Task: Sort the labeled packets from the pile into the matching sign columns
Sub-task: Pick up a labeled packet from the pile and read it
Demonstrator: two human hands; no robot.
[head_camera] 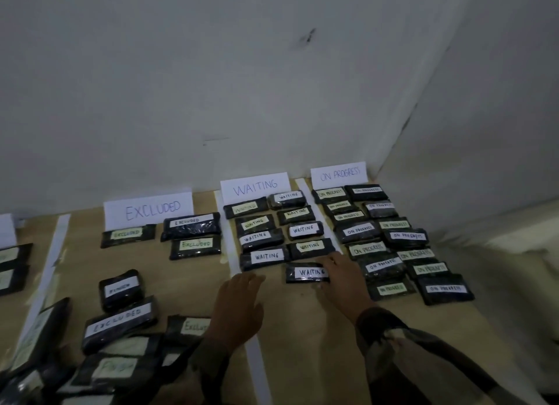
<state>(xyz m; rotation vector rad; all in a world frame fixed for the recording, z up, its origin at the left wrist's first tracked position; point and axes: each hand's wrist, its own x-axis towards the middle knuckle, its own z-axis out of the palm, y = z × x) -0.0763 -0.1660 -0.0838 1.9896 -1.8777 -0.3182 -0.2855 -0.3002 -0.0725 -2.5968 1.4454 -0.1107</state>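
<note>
Dark packets with white or pale labels lie on a tan table (302,329) in columns under paper signs: EXCLUDED (148,209), WAITING (255,187) and ON PROGRESS (339,172). My right hand (343,279) rests on the right end of the nearest WAITING packet (305,272), at the bottom of the WAITING column; whether it grips or only touches I cannot tell. My left hand (239,306) hovers flat and empty, fingers apart, over the white tape strip left of that packet. The unsorted pile (115,338) lies at the lower left, with EXCLUDED labels showing.
White tape strips (260,368) divide the columns. A further column with two packets (12,268) sits at the far left edge. White walls meet in a corner behind and to the right of the table. The table's right edge drops off beyond the ON PROGRESS packets.
</note>
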